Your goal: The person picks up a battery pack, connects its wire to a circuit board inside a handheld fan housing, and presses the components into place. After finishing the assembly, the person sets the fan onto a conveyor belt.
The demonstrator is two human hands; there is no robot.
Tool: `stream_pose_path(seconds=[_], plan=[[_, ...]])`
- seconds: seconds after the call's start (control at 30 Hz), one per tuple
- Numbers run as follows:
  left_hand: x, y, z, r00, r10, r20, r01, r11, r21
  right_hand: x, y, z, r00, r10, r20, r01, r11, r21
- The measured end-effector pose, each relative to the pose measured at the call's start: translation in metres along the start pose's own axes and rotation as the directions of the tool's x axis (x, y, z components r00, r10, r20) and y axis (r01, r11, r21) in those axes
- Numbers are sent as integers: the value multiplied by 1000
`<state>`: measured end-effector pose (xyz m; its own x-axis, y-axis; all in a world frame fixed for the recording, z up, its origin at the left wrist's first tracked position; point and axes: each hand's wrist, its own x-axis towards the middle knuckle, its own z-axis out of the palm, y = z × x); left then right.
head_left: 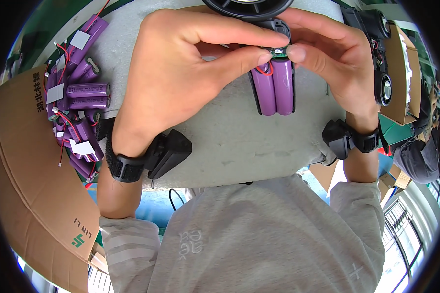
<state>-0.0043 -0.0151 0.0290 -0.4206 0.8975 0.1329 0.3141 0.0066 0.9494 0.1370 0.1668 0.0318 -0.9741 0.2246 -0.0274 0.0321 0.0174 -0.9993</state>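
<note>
Just beyond the middle of the grey work surface, a black device housing (294,95) lies with its handle towards me. Two purple cylindrical battery cells (274,90) sit side by side in the handle, with a red wire looping over the left one. At their far end is a small green circuit board (278,52). My left hand (173,68) pinches the board's left side between thumb and index finger. The thumb of my right hand (340,61) presses at its right end, while the other fingers curl behind the housing, partly hidden. A round black head (249,7) tops the device, cut off by the frame.
Purple battery packs (88,90) with red wires and white patches are heaped on the left, beside a large cardboard box (39,171). Black devices with round lenses (385,90) stand at right, next to an open carton (408,73). Black straps with modules (168,154) circle both wrists.
</note>
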Motion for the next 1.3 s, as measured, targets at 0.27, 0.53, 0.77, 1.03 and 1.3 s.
stream_pose_path(seconds=[0.27,0.53,0.77,1.03,1.3], plan=[[0,1,3,998,-64,6,65,997,-39,-2,10,2,999,43,-1,-43,995,-93],[5,-5,-3,987,-63,150,95,972,-214,0,13,3,999,32,15,-33,997,66],[6,-10,3,993,-101,63,113,961,-253,5,8,8,994,101,-51,-104,992,-68],[7,-18,5,975,-220,40,222,938,-267,-1,-8,21,943,-292,161,323,678,-660],[7,-20,8,983,-181,25,182,952,-246,-7,-13,19,892,-342,297,433,452,-780]])
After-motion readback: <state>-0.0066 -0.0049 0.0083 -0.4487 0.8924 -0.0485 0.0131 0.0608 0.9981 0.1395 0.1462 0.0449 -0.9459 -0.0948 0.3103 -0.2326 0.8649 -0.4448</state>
